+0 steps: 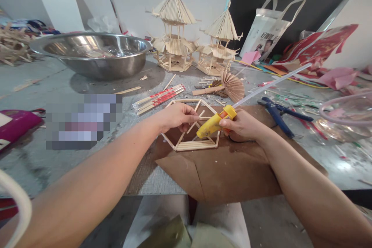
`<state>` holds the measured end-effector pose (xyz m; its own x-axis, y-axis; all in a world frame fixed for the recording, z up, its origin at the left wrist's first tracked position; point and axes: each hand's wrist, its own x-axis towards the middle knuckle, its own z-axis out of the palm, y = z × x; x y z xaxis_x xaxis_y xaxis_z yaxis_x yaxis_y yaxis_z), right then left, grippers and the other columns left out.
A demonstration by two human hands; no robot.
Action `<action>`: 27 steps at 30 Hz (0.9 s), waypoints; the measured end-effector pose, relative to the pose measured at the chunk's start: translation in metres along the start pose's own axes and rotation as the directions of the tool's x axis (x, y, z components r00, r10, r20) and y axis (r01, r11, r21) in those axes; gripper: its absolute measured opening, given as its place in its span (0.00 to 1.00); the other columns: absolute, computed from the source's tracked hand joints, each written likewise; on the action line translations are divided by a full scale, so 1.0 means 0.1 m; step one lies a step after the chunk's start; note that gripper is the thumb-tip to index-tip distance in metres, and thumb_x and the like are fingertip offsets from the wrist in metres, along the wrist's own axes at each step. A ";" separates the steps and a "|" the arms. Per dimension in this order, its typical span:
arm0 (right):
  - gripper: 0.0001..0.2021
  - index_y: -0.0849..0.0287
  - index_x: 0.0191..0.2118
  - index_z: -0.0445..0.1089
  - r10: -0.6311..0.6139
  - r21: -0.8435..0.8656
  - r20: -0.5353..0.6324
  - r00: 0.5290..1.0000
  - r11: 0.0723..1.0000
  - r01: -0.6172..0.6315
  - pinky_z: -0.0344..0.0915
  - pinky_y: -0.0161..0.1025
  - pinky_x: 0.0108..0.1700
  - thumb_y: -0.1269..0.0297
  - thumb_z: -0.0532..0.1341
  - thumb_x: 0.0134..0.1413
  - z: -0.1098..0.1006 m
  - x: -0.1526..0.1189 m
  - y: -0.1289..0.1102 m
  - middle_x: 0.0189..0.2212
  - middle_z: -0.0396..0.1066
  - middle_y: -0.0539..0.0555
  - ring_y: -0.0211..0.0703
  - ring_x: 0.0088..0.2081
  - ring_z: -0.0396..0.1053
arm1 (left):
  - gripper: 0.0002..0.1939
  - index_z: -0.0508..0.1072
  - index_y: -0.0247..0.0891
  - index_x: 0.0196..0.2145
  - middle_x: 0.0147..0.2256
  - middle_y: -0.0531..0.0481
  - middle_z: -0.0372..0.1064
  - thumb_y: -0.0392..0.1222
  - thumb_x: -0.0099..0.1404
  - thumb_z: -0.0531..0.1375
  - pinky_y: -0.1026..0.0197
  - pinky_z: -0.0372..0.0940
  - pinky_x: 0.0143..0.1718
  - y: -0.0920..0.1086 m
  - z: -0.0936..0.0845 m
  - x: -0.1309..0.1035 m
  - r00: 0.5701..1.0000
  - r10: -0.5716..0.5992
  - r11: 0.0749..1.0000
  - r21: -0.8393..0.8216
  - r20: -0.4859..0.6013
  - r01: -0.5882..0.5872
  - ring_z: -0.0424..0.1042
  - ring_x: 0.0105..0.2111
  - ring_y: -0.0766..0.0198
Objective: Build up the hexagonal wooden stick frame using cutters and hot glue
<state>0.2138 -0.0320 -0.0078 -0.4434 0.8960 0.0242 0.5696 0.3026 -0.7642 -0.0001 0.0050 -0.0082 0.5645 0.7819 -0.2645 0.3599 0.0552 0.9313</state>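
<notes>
My right hand (242, 126) is wrapped round a yellow hot glue gun (212, 124), with a long clear glue stick (270, 85) poking out of its back end. The gun's nozzle points down and left, over a polygonal frame of wooden sticks (197, 146). Sticks cross inside this frame, and several lie side by side along its near edge. Above the frame's left part, my left hand (181, 117) pinches a short wooden stick (195, 123) between thumb and fingers. Brown paper (229, 170) lies under the frame.
Behind stand two stick pagodas (174, 42) and a steel basin (99, 52). Wrapped chopsticks (159, 99) and a brown folding fan (232, 87) lie beyond the frame. Blue pliers (280, 116) rest at right. A white bag (264, 29) and plastic wrappings crowd the back right.
</notes>
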 end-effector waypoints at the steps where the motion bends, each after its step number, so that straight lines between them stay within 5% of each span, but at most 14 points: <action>1: 0.19 0.60 0.21 0.63 -0.002 0.009 -0.020 1.000 1.000 0.002 0.58 0.33 0.25 0.47 0.53 0.44 0.00 0.00 -0.01 0.16 0.63 0.49 0.35 0.21 0.61 | 0.10 0.68 0.34 0.24 0.15 0.57 0.61 0.45 0.49 0.60 0.69 0.58 0.16 0.00 0.00 0.00 1.000 0.001 1.000 -0.016 -0.006 -0.001 0.60 0.14 0.74; 10: 0.20 0.60 0.19 0.62 -0.064 0.119 -0.335 0.940 0.987 0.109 0.53 0.32 0.18 0.45 0.56 0.41 -0.07 -0.07 0.03 0.14 0.60 0.49 0.33 0.17 0.57 | 0.10 0.66 0.34 0.23 0.14 0.56 0.60 0.43 0.50 0.60 0.71 0.54 0.14 -0.01 -0.05 0.01 0.999 0.026 0.968 -0.249 -0.038 -0.035 0.58 0.13 0.75; 27: 0.15 0.60 0.20 0.63 -0.331 -0.089 -0.422 0.844 0.942 0.325 0.55 0.31 0.20 0.52 0.57 0.44 -0.04 -0.02 0.06 0.15 0.61 0.47 0.32 0.19 0.58 | 0.09 0.65 0.35 0.24 0.13 0.57 0.59 0.43 0.50 0.61 0.72 0.52 0.13 0.00 -0.03 0.01 0.998 0.033 0.969 -0.243 -0.050 -0.044 0.57 0.12 0.75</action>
<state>0.2213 -0.0310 -0.0096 -0.2713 0.7932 0.5452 0.4537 0.6050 -0.6543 -0.0017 0.0077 -0.0080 0.5384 0.8132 -0.2209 0.1432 0.1701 0.9750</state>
